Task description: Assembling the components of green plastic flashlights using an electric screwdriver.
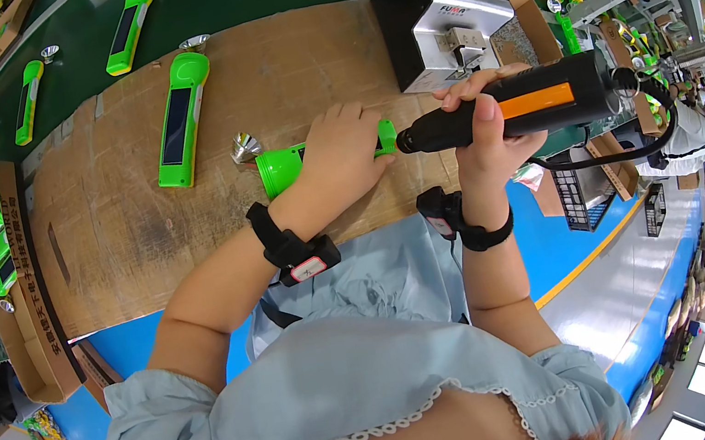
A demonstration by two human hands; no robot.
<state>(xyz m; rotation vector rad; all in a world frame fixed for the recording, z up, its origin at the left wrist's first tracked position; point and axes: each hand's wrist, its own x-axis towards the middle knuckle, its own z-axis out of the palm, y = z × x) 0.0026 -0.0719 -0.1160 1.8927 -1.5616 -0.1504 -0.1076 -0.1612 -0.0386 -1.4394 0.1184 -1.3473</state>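
My left hand (339,159) is wrapped over a green flashlight (280,170) lying on the cardboard sheet, its wide head pointing left. A shiny reflector cup (244,148) sits just beyond that head, apparently joined to it. In my right hand (492,133) is a black electric screwdriver (506,107) with an orange band, held level. Its tip meets the flashlight's right end; any screw there is too small to see. Farther off, a second green flashlight (184,122) with a dark panel rests on the cardboard, its reflector at the top.
A black and silver screw feeder machine (444,13) stands at the back right, beside a small cardboard box (535,31). Several flashlights lie on the green bench behind. On the left, a long carton (34,338) holds more. A black cable (660,133) loops from the screwdriver.
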